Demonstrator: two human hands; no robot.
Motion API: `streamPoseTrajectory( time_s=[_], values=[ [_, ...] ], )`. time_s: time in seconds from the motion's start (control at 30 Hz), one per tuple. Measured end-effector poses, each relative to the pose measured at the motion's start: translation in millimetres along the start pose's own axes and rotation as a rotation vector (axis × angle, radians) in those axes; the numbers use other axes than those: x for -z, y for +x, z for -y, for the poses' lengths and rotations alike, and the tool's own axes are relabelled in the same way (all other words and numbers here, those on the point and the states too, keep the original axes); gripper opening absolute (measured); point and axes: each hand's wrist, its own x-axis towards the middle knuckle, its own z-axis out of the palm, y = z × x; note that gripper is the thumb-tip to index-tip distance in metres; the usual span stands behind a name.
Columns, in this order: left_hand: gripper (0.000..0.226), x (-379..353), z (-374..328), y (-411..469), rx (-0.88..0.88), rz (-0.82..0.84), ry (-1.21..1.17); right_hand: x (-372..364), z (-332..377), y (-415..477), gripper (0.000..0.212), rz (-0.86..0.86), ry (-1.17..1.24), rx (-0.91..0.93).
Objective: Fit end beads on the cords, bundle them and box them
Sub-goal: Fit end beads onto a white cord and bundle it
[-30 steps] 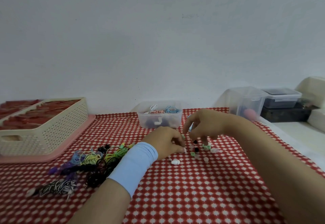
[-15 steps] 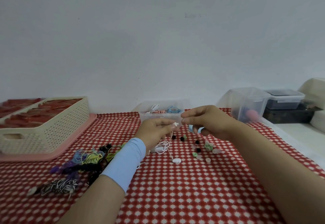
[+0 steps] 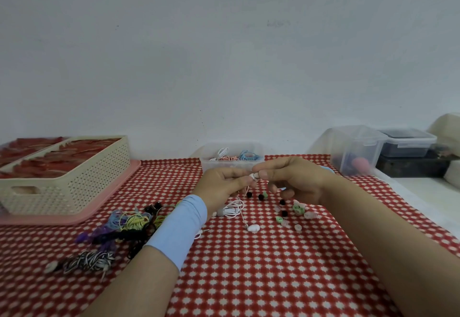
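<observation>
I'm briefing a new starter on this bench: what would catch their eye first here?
First, the two hands together at mid-table: the left hand and right hand pinch a small white end piece of a thin white cord between them, above the red-and-white patterned tablecloth. Beneath the right hand lie scattered small black, green and pale beads; to the left sit a tangle of coloured cords and a cream perforated plastic basket.

- Lighting: even, diffuse, moderately bright.
- Shadows: faint, soft, on the tablecloth (image 3: 249, 267).
- Detail: soft throughout, left hand (image 3: 224, 184) and right hand (image 3: 298, 182) included.
- Edges: wide-angle bending visible.
</observation>
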Motion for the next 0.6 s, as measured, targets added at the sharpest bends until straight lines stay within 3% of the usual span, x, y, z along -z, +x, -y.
streamPoseTrajectory(
  time_s=[0.6],
  values=[
    [0.005,1.1,-2.8,-3.9,0.001,0.106,-0.144,-2.9,3.9,-2.9,0.018,0.118,0.021,-0.052]
  ],
)
